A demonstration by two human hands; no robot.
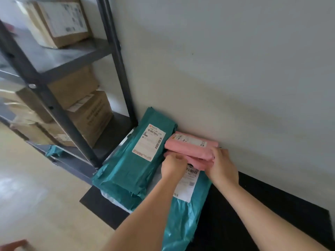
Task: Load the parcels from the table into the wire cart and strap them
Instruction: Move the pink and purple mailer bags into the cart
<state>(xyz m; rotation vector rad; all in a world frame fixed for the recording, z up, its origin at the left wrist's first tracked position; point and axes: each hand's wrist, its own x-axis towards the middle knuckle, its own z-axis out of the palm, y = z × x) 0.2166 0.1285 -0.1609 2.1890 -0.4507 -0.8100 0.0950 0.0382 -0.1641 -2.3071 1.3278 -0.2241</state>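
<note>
A dark metal shelving rack (54, 105) fills the upper left of the frame. A labelled cardboard box (58, 20) sits on its top visible shelf, and more cardboard boxes (87, 113) are stacked on the shelf below. A scrap of teal bag (54, 150) lies on the lowest shelf, above the pale floor (36, 187) at lower left. A blurred pinkish shape in the bottom left corner is too unclear to identify.

Just right of the rack, a black table (262, 214) stands against the light grey wall (235, 69). At its left end lies a long teal parcel (130, 169) bearing a white shipping label (149, 142); it rests on top of other bags, including a white one whose edge shows underneath.

In the centre of the frame, a small stack of pink parcels (192, 144) sits at the back of the table, touching the wall and just beside the long teal parcel. The left hand (173, 165) grips the stack's left end, thumb on top and fingers curled beneath. The right hand (223, 165) grips the right end, its fingers wrapped round the edge. The stack lies partly on a second teal parcel (183, 220), which runs toward the bottom of the frame beneath both forearms and carries its own barcode label (188, 183).
</note>
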